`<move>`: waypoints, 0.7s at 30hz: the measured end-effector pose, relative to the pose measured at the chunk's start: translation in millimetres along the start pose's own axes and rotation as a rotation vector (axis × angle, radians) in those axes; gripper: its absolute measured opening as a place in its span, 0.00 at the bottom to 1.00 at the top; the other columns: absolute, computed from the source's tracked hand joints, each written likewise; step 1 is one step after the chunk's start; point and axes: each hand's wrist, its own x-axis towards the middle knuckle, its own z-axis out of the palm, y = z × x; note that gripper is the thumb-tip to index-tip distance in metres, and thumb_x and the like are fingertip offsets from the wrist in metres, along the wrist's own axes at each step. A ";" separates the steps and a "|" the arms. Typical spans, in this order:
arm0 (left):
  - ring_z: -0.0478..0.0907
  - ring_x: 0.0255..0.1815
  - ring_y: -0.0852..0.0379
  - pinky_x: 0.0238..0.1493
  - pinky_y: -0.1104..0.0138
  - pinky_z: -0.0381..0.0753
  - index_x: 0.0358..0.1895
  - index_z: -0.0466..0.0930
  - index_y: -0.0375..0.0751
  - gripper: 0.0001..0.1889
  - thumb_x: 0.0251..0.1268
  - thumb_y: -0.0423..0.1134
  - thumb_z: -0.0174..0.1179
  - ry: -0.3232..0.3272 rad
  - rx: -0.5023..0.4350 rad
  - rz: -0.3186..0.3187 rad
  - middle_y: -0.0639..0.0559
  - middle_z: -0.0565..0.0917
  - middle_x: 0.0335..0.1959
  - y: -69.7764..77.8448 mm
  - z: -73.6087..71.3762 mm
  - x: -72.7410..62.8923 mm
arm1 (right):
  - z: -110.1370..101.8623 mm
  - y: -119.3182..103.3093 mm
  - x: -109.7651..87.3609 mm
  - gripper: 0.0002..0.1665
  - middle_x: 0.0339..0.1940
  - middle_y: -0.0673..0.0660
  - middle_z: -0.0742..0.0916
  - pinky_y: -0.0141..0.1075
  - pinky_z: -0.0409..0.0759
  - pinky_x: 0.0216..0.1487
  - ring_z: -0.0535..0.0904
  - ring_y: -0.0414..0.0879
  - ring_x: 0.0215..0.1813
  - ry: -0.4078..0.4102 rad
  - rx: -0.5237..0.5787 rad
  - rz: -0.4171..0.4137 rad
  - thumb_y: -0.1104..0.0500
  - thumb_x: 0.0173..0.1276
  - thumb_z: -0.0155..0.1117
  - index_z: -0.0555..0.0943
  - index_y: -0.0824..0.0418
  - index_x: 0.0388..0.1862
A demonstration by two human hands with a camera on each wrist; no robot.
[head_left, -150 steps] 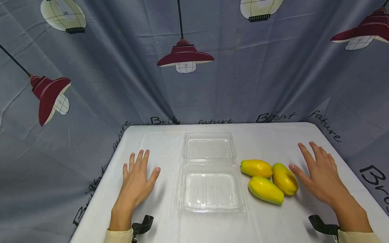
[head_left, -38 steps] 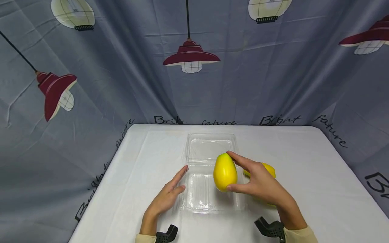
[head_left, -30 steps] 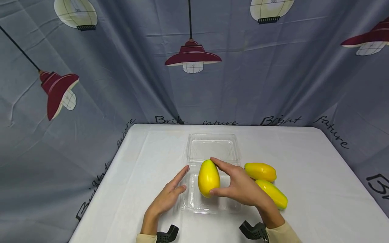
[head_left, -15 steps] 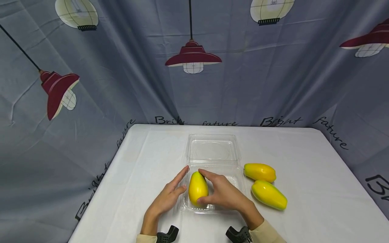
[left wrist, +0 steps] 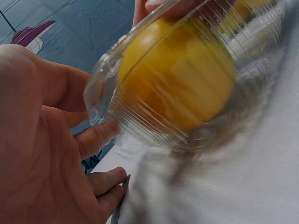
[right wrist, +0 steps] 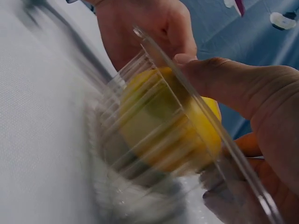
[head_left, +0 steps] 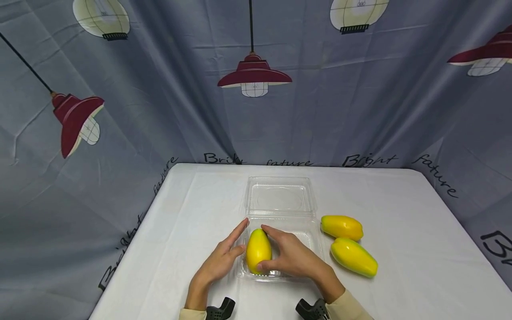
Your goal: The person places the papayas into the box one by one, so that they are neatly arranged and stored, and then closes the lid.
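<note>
A clear plastic clamshell box (head_left: 298, 229) lies open on the table, its lid (head_left: 278, 198) folded flat toward the back. In the left end of its tray sits a yellow papaya (head_left: 258, 252), long axis pointing away from me. My right hand (head_left: 294, 255) holds it between thumb and fingers, thumb at the near end, fingertips at the far end. Through the clear wall, the right wrist view shows the papaya (right wrist: 168, 121) inside the tray. My left hand (head_left: 220, 260) has its fingers extended along the box's left wall, and in the left wrist view fingertips (left wrist: 110, 130) meet that wall.
Two more yellow papayas lie right of the box: one farther back (head_left: 342, 227), the other nearer (head_left: 354, 257). A white cloth covers the table (head_left: 416, 231). Grey-blue curtains (head_left: 320, 111) printed with lamps surround the table at the back and sides.
From apart over the table, my left hand moved to the box's left side. My right hand took the rightmost papaya, carried it left and lowered it into the tray.
</note>
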 end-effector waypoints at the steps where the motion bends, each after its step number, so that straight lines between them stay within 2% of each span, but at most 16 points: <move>1: 0.49 0.93 0.47 0.90 0.40 0.45 0.91 0.52 0.53 0.38 0.83 0.34 0.49 -0.001 0.001 0.000 0.52 0.58 0.91 -0.1 0.1 0.0 | -0.9 0.4 -0.9 0.63 0.81 0.63 0.78 0.58 0.75 0.80 0.76 0.60 0.81 0.002 -0.003 0.002 0.38 0.58 0.86 0.70 0.67 0.84; 6: 0.49 0.93 0.47 0.90 0.41 0.45 0.91 0.52 0.52 0.38 0.82 0.33 0.49 -0.001 0.002 -0.004 0.52 0.58 0.91 -0.7 0.3 -0.2 | -8.2 1.6 -7.9 0.64 0.82 0.63 0.78 0.60 0.75 0.79 0.76 0.61 0.81 0.016 0.005 0.019 0.35 0.57 0.86 0.70 0.66 0.84; 11: 0.49 0.93 0.46 0.90 0.41 0.45 0.91 0.52 0.52 0.38 0.82 0.34 0.50 0.002 0.000 -0.001 0.52 0.58 0.91 -0.6 0.7 -0.1 | -21.9 2.4 -20.0 0.62 0.82 0.61 0.79 0.62 0.77 0.77 0.78 0.62 0.79 0.028 0.011 -0.005 0.35 0.59 0.86 0.71 0.63 0.84; 16: 0.49 0.93 0.48 0.90 0.42 0.45 0.91 0.52 0.53 0.38 0.82 0.33 0.50 0.003 0.011 -0.007 0.53 0.58 0.91 -0.2 1.2 0.4 | -42.6 4.6 -36.1 0.60 0.83 0.53 0.78 0.59 0.77 0.78 0.77 0.56 0.81 0.044 0.003 0.006 0.34 0.59 0.85 0.71 0.54 0.85; 21: 0.50 0.93 0.48 0.90 0.42 0.46 0.91 0.53 0.53 0.38 0.82 0.33 0.50 0.011 0.026 -0.010 0.54 0.59 0.91 0.5 1.1 0.3 | -66.9 9.1 -55.7 0.61 0.82 0.46 0.78 0.57 0.79 0.76 0.78 0.52 0.80 0.080 -0.020 0.014 0.26 0.58 0.80 0.72 0.49 0.85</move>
